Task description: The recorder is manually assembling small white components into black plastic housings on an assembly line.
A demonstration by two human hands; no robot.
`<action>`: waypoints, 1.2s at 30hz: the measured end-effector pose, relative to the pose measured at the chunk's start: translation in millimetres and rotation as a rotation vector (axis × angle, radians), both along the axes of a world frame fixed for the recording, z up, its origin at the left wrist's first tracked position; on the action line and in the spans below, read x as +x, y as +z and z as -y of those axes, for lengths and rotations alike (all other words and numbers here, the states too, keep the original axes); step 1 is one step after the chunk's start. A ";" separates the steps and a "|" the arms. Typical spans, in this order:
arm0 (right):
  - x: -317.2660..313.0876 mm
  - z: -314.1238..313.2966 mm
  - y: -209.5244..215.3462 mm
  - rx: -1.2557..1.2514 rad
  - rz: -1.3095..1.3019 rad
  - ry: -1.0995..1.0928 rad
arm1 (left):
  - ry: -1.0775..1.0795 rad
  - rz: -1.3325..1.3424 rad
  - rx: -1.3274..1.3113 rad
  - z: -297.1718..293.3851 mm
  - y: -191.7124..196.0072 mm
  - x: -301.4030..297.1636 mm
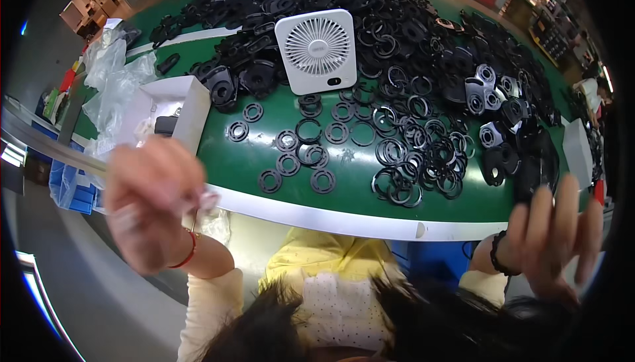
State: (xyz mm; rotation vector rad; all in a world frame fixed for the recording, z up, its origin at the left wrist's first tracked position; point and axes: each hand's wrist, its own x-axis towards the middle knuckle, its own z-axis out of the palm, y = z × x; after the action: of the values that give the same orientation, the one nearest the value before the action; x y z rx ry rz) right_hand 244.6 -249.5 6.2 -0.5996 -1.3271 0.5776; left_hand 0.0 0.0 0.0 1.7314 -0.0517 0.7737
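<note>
My left hand is raised in front of the white box at the table's left front, its fingers curled in and blurred. Something small and pale shows by its fingertips, too smeared to name. Off the right front edge, my right hand has its fingers stretched apart with nothing seen in them. Just beyond it lies a black molded part. Flat black rings with slots are spread over the green tabletop in the middle. Thinner black rings lie in a loose heap to their right.
A white square fan stands mid-table before a large pile of black plastic parts. On the left are an open white box with small items and clear plastic bags. Another white box stands far right. A white edge strip borders the front.
</note>
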 end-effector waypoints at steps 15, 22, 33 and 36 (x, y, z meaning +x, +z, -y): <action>26.8 29.3 -45.0 -0.973 0.964 0.360 | -0.720 0.434 -0.343 29.1 11.5 -11.2; 71.2 26.6 -102.2 -1.099 1.102 0.064 | -0.859 0.626 -0.245 -0.5 -18.2 -38.3; 92.2 -50.2 -52.7 -0.867 1.105 -0.367 | -1.434 1.247 0.211 -43.1 -54.4 -18.9; 89.8 -90.3 -68.1 -0.796 1.141 -0.255 | -1.434 1.284 -0.136 -66.4 -84.2 9.1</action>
State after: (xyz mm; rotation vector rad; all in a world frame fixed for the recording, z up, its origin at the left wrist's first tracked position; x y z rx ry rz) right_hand 334.4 -159.2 -62.0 -1.9194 -2.0002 0.5487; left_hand 9.1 66.4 -84.2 0.4558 -1.7996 0.5642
